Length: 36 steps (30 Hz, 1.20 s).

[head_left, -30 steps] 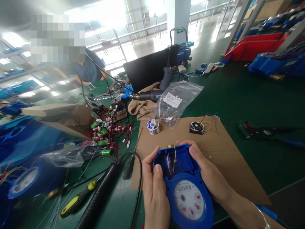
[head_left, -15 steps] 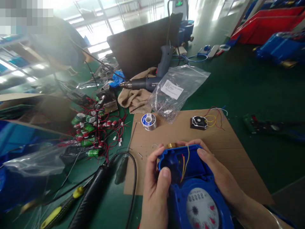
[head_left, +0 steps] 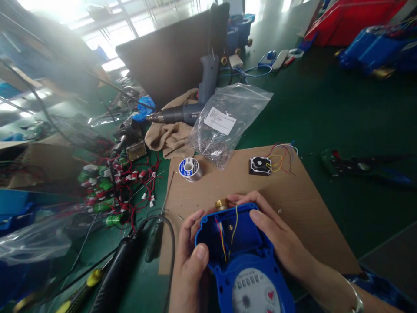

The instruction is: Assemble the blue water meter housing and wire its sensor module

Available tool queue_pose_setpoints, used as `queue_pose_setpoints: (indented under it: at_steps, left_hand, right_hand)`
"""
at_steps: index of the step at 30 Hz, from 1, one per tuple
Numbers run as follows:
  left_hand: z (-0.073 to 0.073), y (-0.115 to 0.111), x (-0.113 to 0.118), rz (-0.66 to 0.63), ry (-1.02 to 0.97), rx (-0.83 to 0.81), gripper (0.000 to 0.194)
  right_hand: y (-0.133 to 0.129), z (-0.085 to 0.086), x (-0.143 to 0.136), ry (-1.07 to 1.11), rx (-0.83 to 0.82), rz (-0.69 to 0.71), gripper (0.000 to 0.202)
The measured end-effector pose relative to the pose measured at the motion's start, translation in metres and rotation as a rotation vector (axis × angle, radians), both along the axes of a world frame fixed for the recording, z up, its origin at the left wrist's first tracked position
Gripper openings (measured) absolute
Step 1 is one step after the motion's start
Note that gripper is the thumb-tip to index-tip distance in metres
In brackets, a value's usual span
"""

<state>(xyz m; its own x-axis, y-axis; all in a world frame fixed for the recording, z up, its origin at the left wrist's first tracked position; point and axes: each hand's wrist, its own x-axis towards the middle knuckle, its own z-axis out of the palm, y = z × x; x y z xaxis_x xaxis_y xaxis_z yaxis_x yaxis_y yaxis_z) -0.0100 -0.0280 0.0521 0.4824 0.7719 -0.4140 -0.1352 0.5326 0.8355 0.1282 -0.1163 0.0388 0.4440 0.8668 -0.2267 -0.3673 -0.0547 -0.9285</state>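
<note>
Both my hands hold a blue water meter (head_left: 243, 261) over a brown cardboard sheet (head_left: 302, 204). My left hand (head_left: 187, 265) grips its left side, thumb resting on the rim of the open upper compartment. My right hand (head_left: 276, 239) wraps the right side, fingers over the top edge. Red and yellow wires (head_left: 228, 232) run inside the open compartment. A brass fitting (head_left: 222, 203) sticks out behind the meter. The white dial face (head_left: 254, 295) is partly cut off at the bottom edge.
On the cardboard lie a solder spool (head_left: 189, 168) and a small black module with coloured wires (head_left: 260, 166). Behind are a clear plastic bag (head_left: 224, 121), a heat gun (head_left: 185, 111) on a cloth, and green batteries with red leads (head_left: 114, 182). A black-handled tool (head_left: 117, 269) and a yellow screwdriver (head_left: 78, 289) lie left.
The view has tilted down and shifted; the meter sits lower in the frame, its dial now partly cut off. Both hands keep the same hold on it.
</note>
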Motion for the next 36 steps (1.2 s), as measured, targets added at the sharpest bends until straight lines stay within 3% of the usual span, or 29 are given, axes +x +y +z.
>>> queue_pose_setpoints:
  at_steps: [4,6,9,11,15,20,25,29,32,34,36]
  left_hand:
    - [0.004,-0.001,-0.005,0.029,0.0,-0.031,0.055]
    - [0.001,-0.003,-0.011,0.051,-0.004,-0.095,0.057]
    - [-0.01,-0.006,-0.022,0.035,-0.027,-0.178,0.061]
    - [-0.016,-0.009,-0.025,-0.007,-0.05,-0.186,0.062]
    - [-0.014,-0.009,-0.024,-0.049,-0.052,-0.176,0.057]
    - [-0.002,-0.002,-0.02,-0.012,-0.103,-0.119,0.058]
    - [-0.009,0.006,-0.012,0.039,-0.094,-0.131,0.05]
    - [-0.016,0.009,-0.009,0.061,-0.063,-0.123,0.056]
    - [-0.018,0.01,-0.012,0.063,-0.03,-0.106,0.061]
    - [-0.021,0.011,-0.016,0.045,0.041,-0.047,0.062]
    - [-0.024,0.014,-0.021,0.03,0.109,0.041,0.063]
  right_hand:
    - [0.004,0.005,0.001,0.112,-0.019,0.053,0.035]
    - [0.003,0.005,0.001,0.151,-0.035,0.089,0.047]
    - [-0.001,0.0,0.001,0.041,-0.088,0.082,0.058]
    - [-0.005,-0.005,0.001,-0.019,-0.126,0.066,0.055]
    - [-0.007,-0.004,-0.001,0.113,-0.082,0.035,0.047]
    - [0.006,0.009,0.003,0.033,-0.034,0.059,0.053]
    - [0.021,-0.002,0.007,0.076,-0.033,0.125,0.051]
    - [0.02,-0.007,0.008,-0.089,-0.055,0.174,0.051]
    - [0.01,0.005,0.02,-0.277,-0.09,0.178,0.052]
    - [0.003,0.018,0.038,-0.485,-0.082,0.073,0.05]
    - [-0.002,0.029,0.062,-0.821,-0.093,-0.116,0.045]
